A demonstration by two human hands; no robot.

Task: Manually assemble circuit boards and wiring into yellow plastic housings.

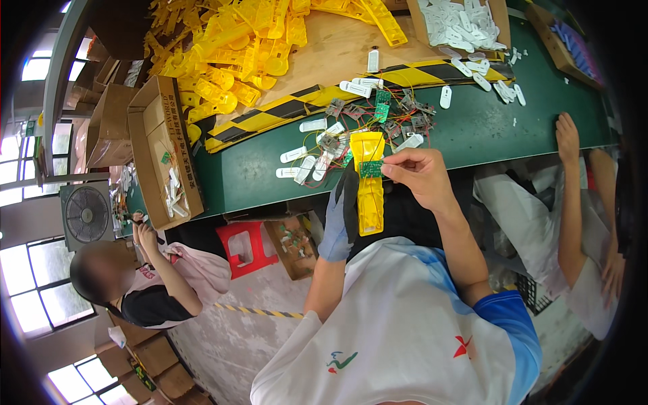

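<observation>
My left hand (339,219), in a grey-blue glove with dark fingers, grips a long yellow plastic housing (370,206) over the table's front edge. My right hand (420,174) is bare and pinches a small green circuit board (370,169) by its right end, against the upper part of the housing. Just beyond lies a tangle of thin red and yellow wires with grey square parts (420,121), another green circuit board (383,106) and several white oval plastic pieces (293,155). The left fingertips are partly hidden behind the housing.
Yellow housings (236,50) are heaped at the back left behind a black-and-yellow striped edge (283,104). A box of white pieces (503,23) stands at the back right, an open cardboard box (152,142) at the left. A person sits on each side; a red stool (244,246) is below.
</observation>
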